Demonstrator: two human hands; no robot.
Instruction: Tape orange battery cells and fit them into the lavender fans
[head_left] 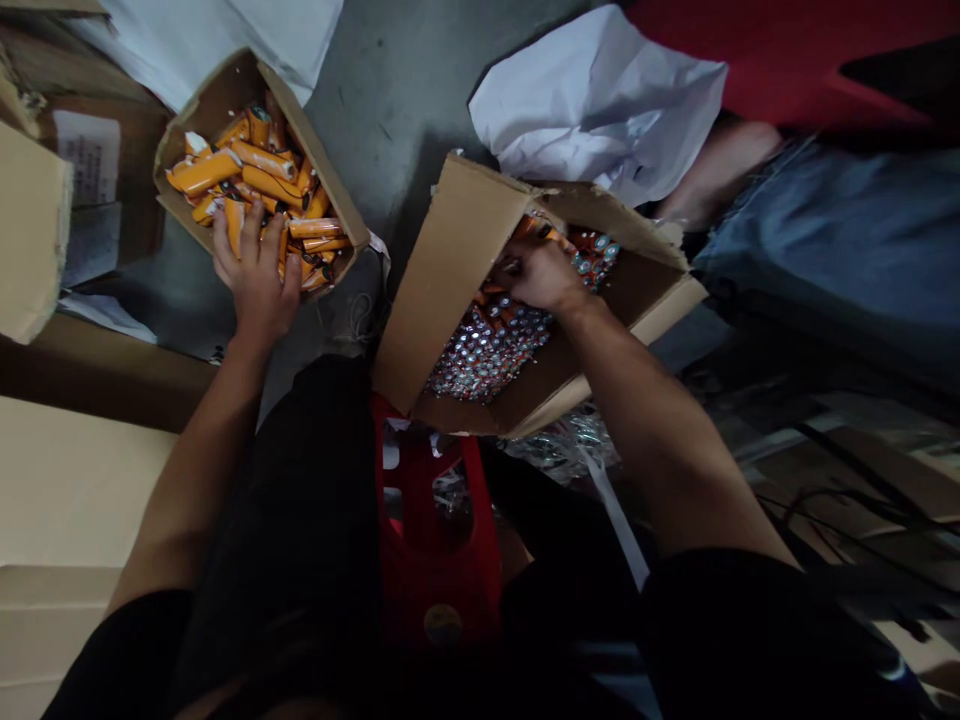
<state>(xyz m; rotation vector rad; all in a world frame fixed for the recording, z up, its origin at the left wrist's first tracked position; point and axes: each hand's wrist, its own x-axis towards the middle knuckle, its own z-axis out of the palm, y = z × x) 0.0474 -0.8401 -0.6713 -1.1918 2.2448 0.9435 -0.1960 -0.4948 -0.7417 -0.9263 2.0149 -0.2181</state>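
My left hand (259,265) rests with its fingers spread on a pile of orange-wrapped cylinders (270,183), which look like battery packs. They lie loose at various angles in a small cardboard box (304,135). My right hand (541,272) reaches into a larger, tilted cardboard box (450,270), its fingers curled and partly hidden. Against those fingers shows an orange piece (541,228), but what they grip I cannot make out. Many small cylinders with shiny metal ends (487,350), resembling batteries, fill one side of this box, closely packed.
Beneath the larger box stands a red plastic stool (442,560) between my legs. White sheeting (592,105) lies past that box, near another person's jeans (840,240). Cardboard boxes (75,480) line the left side. Clear plastic wrap (570,440) is at the right.
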